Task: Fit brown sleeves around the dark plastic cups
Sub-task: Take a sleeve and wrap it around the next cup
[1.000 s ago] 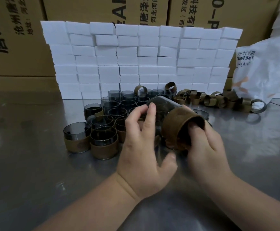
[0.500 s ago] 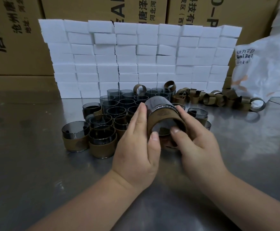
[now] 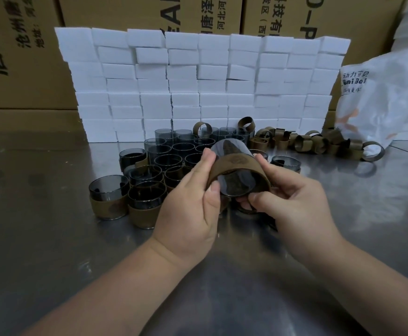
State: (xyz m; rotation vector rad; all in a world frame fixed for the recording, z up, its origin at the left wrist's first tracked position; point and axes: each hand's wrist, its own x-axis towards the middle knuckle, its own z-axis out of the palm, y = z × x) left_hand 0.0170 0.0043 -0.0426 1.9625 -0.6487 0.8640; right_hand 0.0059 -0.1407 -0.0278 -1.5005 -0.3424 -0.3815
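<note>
Both hands hold one dark plastic cup (image 3: 229, 147) above the metal table, tilted with its base toward me. A brown sleeve (image 3: 237, 164) wraps its lower half. My left hand (image 3: 193, 202) grips the cup's left side, thumb on the sleeve's near edge. My right hand (image 3: 292, 202) grips the right side, thumb and fingers pinching the sleeve's rim. Sleeved cups (image 3: 109, 200) stand at the front left of a cluster, bare dark cups (image 3: 166, 151) behind them. A heap of loose brown sleeves (image 3: 304, 141) lies at the back right.
A wall of white foam blocks (image 3: 198, 86) stands behind the cups, with cardboard boxes (image 3: 23, 57) behind that. A white plastic bag (image 3: 387, 98) sits at the right. The steel table (image 3: 52, 251) stretches toward me.
The sleeve has slid farther down around the cup. The cup has turned from pointing right to facing me, and both hands have shifted to grip its sides.
</note>
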